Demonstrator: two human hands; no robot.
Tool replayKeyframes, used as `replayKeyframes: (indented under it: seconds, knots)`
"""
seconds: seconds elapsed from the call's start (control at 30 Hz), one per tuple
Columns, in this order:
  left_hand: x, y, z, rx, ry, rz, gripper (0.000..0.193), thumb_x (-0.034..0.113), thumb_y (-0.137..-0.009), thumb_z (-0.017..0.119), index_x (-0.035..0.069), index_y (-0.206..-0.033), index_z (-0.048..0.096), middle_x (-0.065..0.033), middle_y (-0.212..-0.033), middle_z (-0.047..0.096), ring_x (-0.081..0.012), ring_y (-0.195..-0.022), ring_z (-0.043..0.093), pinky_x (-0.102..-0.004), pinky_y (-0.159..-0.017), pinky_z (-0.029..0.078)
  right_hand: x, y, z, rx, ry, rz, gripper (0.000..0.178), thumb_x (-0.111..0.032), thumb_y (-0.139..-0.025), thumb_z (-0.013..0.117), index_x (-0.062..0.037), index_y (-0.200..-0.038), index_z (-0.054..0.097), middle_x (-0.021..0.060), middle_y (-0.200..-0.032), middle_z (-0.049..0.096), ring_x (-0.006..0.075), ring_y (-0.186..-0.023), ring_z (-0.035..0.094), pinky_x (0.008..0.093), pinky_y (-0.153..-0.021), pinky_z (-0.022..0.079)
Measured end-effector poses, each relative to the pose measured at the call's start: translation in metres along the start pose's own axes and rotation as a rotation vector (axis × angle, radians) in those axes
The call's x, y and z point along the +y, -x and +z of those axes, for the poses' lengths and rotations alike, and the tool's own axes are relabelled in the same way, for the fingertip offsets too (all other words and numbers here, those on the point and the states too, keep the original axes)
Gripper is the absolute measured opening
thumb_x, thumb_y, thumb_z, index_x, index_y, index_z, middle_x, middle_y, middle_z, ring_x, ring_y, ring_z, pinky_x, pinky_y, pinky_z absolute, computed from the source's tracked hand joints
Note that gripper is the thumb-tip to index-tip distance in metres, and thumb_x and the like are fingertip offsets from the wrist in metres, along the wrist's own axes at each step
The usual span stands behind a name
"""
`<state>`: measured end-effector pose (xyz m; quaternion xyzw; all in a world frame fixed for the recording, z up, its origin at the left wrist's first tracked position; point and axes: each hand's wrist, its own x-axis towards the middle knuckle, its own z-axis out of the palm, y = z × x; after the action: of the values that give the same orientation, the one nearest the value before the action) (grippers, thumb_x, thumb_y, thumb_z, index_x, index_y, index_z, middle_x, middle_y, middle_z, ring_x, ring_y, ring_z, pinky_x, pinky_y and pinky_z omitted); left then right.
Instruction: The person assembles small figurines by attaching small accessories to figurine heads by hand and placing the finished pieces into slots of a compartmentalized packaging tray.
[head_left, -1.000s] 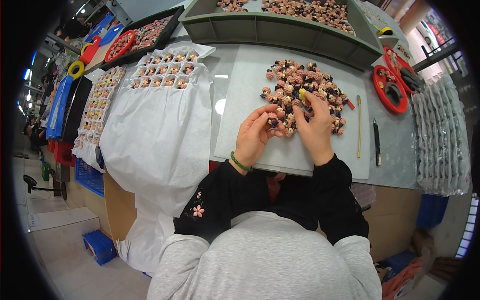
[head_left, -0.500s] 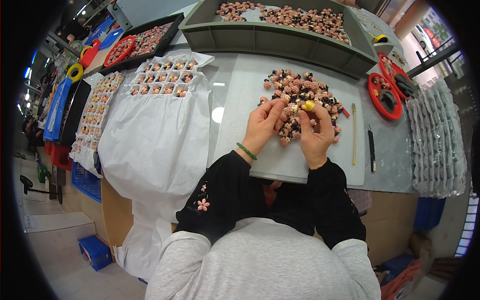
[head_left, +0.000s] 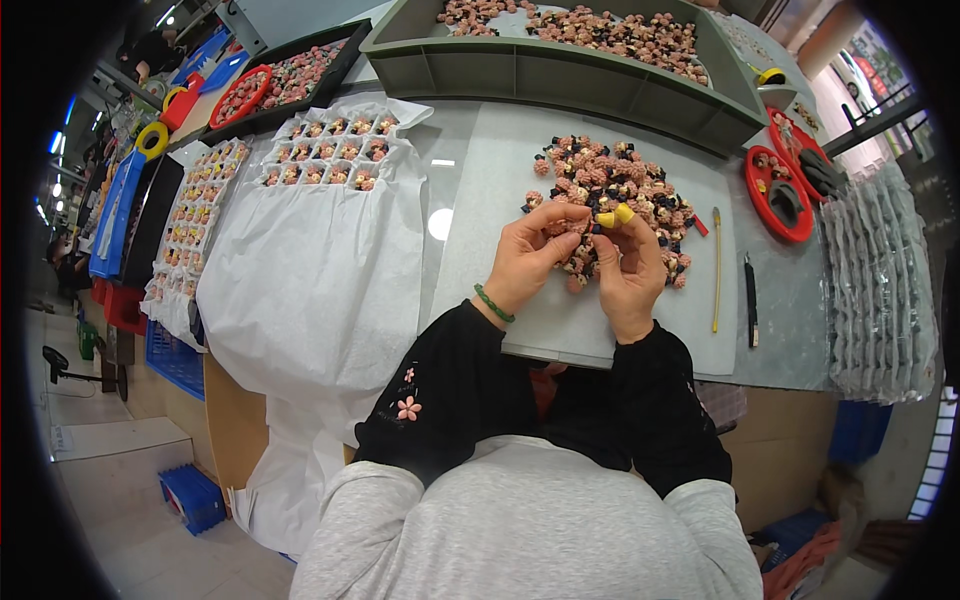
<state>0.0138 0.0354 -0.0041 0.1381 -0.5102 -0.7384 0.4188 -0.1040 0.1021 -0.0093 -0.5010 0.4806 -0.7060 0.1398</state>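
Both hands meet over a heap of small pink, cream and black figurines [head_left: 650, 190] on a white sheet [head_left: 485, 190]. My left hand [head_left: 528, 258], with a green bracelet at its wrist, pinches a small pink and dark figurine [head_left: 590, 229] between thumb and forefinger. My right hand [head_left: 632, 285] closes on the same piece from the other side, thumb tip against it. Yellow covers [head_left: 615, 216] wrap two of the right fingertips. The fingers hide most of the piece. Just beyond it lie the other figurines of the heap.
A large green-grey bin [head_left: 560, 75] of figurines stands behind. At left lies a white tray [head_left: 350, 155] with figurines in its cells. A brush [head_left: 716, 270], a black pen-like tool [head_left: 750, 300], red dishes [head_left: 778, 205] and stacked clear trays [head_left: 880, 290] are at right.
The right fingers have turned, and both yellow fingertip covers now show. The hands have shifted slightly around the small piece; the view has moved a little.
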Motion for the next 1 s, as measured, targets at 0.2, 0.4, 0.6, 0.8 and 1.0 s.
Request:
replayKeyframes:
  seconds: [0.2, 0.4, 0.6, 0.8, 1.0]
  knots:
    - [0.001, 0.001, 0.000, -0.024, 0.016, -0.011, 0.033, -0.001, -0.082, 0.054, 0.001, -0.115, 0.051, -0.0061, -0.108, 0.056, -0.0103, -0.096, 0.053, -0.0219, -0.077, 0.045, 0.004, 0.002, -0.004, -0.075, 0.078, -0.035, 0.036, 0.002, -0.082, 0.057, 0.0013, -0.116, 0.046, 0.0083, -0.101, 0.056, 0.0133, -0.089, 0.056, 0.0236, -0.077, 0.046]
    - [0.002, 0.001, -0.006, -0.013, 0.214, -0.114, 0.036, -0.001, -0.085, 0.045, 0.000, -0.120, 0.045, -0.0083, -0.114, 0.051, -0.0119, -0.096, 0.052, -0.0229, -0.081, 0.044, 0.003, 0.003, -0.002, -0.050, 0.015, -0.018, 0.031, 0.000, -0.083, 0.056, 0.0015, -0.113, 0.047, 0.0083, -0.101, 0.056, 0.0130, -0.090, 0.055, 0.0236, -0.077, 0.045]
    - [0.004, -0.001, 0.008, 0.094, 0.322, -0.041, 0.031, 0.002, -0.087, 0.044, 0.000, -0.118, 0.044, -0.0079, -0.111, 0.052, -0.0130, -0.095, 0.053, -0.0236, -0.078, 0.045, -0.002, -0.001, -0.004, -0.066, 0.049, -0.091, 0.025, -0.003, -0.082, 0.058, 0.0019, -0.105, 0.051, 0.0064, -0.098, 0.055, 0.0115, -0.085, 0.053, 0.0223, -0.074, 0.044]
    - [0.002, 0.000, 0.002, 0.055, -0.048, 0.003, 0.029, 0.007, -0.088, 0.048, -0.001, -0.116, 0.048, -0.0085, -0.118, 0.047, -0.0128, -0.093, 0.055, -0.0230, -0.074, 0.046, -0.003, -0.004, -0.008, -0.104, 0.061, -0.068, 0.019, -0.011, -0.081, 0.063, 0.0002, -0.095, 0.057, 0.0051, -0.096, 0.054, 0.0085, -0.077, 0.050, 0.0187, -0.065, 0.041]
    - [0.008, 0.006, 0.007, -0.065, -0.162, -0.001, 0.036, 0.006, -0.085, 0.052, 0.002, -0.121, 0.048, -0.0045, -0.103, 0.051, -0.0084, -0.073, 0.056, -0.0199, -0.057, 0.047, 0.001, -0.006, -0.006, -0.118, 0.173, -0.082, 0.013, -0.005, -0.081, 0.061, 0.0014, -0.093, 0.059, 0.0044, -0.093, 0.056, 0.0084, -0.076, 0.050, 0.0185, -0.063, 0.040]
